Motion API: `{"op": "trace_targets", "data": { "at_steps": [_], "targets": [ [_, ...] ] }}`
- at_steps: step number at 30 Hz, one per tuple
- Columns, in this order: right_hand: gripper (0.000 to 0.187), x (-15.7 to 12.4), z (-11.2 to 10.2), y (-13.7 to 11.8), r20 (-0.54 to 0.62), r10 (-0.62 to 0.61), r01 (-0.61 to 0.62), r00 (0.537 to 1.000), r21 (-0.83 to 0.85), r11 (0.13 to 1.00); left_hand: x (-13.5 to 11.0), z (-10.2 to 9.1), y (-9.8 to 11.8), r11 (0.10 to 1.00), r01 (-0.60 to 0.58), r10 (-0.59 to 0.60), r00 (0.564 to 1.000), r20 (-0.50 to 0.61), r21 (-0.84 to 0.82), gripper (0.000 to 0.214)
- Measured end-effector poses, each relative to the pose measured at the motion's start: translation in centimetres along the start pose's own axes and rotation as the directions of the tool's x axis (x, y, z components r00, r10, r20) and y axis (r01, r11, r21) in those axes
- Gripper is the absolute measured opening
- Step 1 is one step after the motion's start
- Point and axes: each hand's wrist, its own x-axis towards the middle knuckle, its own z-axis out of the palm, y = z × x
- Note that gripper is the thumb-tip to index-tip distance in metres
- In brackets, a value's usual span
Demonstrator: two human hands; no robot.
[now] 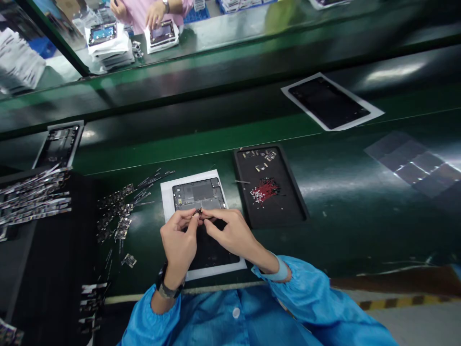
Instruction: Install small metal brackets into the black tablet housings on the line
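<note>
A small dark part is pinched between the fingertips of the left hand and the right hand. Both grips are narrow and closed on it, just above the near middle of the table. It is probably best held lightly by its edges and kept low over the open tablet.

One tablet lies beneath the hands on one white sheet. To the right sits one black tray holding red pieces, too many to count. To the left, small boards are scattered, also uncounted. One second tablet lies far right.
</note>
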Motion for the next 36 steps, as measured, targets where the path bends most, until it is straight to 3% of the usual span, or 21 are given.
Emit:
{"op": "trace_targets", "data": {
  "at_steps": [4,8,10,12,14,16,19,22,24,29,33,36],
  "targets": [
    [0.022,0.5,0.2,0.1,0.007,0.01,-0.01,1.0,0.028,1.0,0.5,0.0,0.0,1.0,0.014,-0.014,1.0,0.019,-0.015,0.011],
    [0.019,1.1,-2.0,0.1,-0.048,0.042,-0.041,0.998,0.019,0.999,0.8,-2.1,1.9,0.996,0.037,-0.033,0.998,0.055,-0.076,0.015],
    [0.015,0.6,-3.8,-0.1,-0.022,0.011,-0.014,1.0,-0.112,0.994,0.5,-4.1,3.9,0.992,-0.008,0.008,1.0,0.003,-0.124,0.017],
    [0.014,-0.7,-5.1,-0.3,0.09,0.002,0.024,0.996,-0.287,0.957,0.1,-6.3,6.0,0.974,-0.102,0.086,0.993,-0.084,-0.202,0.018],
    [0.015,-2.5,-5.2,-0.4,0.191,0.022,0.066,0.981,-0.444,0.894,-0.2,-7.8,7.5,0.937,-0.197,0.15,0.973,-0.177,-0.289,0.021],
    [0.008,-4.5,-4.1,-0.1,0.193,0.029,0.087,0.981,-0.563,0.822,-0.4,-8.3,7.6,0.902,-0.232,0.155,0.961,-0.227,-0.365,0.031],
    [0.004,-6.6,-1.5,0.7,0.062,0.004,0.038,0.998,-0.665,0.746,-0.4,-7.1,5.2,0.9,-0.091,0.036,0.99,-0.136,-0.425,0.045],
    [0.003,-7.2,0.2,1.4,-0.016,0.008,-0.017,1.0,-0.662,0.75,-0.9,-5.2,1.2,0.927,0.141,-0.129,0.99,0.055,-0.347,0.034],
    [0.01,-7.1,0.5,1.5,-0.021,0.015,-0.024,1.0,-0.641,0.767,-1.6,-4.4,-1.1,0.945,0.205,-0.181,0.977,0.117,-0.256,0.025],
    [0.016,-7.3,0.3,1.0,0.0,0.022,-0.019,1.0,-0.537,0.844,-2.8,-3.6,-3.2,0.994,0.106,-0.105,0.993,0.056,-0.015,0.019],
    [0.012,-7.8,0.1,0.6,0.005,0.083,-0.077,0.997,-0.325,0.942,-3.1,-2.8,-3.6,0.993,0.108,-0.103,0.988,0.111,-0.041,0.024],
    [0.01,-7.7,-0.3,0.5,0.009,0.13,-0.124,0.992,-0.226,0.966,-3.3,-2.5,-3.9,0.984,0.156,-0.141,0.975,0.174,-0.079,0.026]
  ]
}}
